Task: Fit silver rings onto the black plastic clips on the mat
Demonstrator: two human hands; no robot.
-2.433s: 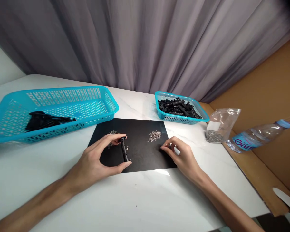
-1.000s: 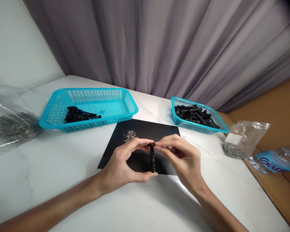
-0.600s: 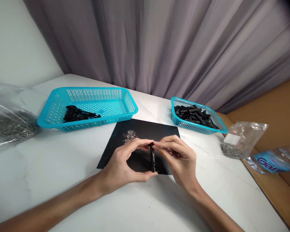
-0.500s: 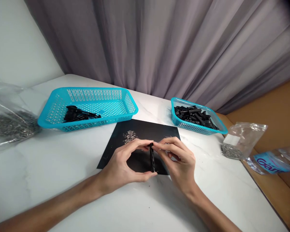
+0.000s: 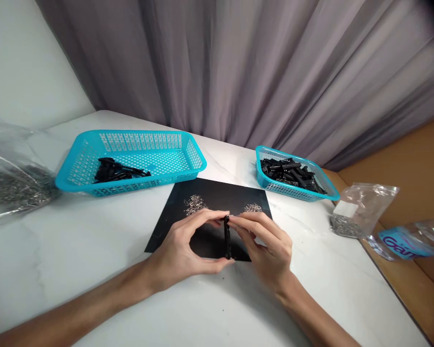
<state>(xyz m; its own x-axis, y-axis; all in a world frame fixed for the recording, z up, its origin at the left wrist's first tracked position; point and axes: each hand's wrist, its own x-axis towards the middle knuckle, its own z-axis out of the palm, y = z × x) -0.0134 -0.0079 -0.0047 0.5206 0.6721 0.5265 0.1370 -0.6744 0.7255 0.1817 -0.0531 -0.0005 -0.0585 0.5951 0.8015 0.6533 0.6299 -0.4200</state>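
A narrow black plastic part (image 5: pixel 227 238) stands between the thumb and fingers of my left hand (image 5: pixel 183 248), which grips it at its near and far ends. The fingers of my right hand (image 5: pixel 269 241) are pinched together at the part's far end; whether they hold a small piece there is hidden. Beneath both hands lies a black sheet (image 5: pixel 206 238). On it are two piles of small metal pieces, one pile (image 5: pixel 194 204) behind my left hand and a smaller pile (image 5: pixel 253 207) behind my right hand.
A large blue basket (image 5: pixel 148 180) at the back left and a smaller one (image 5: pixel 292 192) at the back right hold black parts. Clear bags of metal pieces lie far left (image 5: pixel 21 188) and right (image 5: pixel 347 225). A plastic bottle (image 5: pixel 405 241) lies at the right edge.
My right hand's fingers have shifted slightly at the part's far end, and more of the right metal pile shows. My left hand has barely moved.
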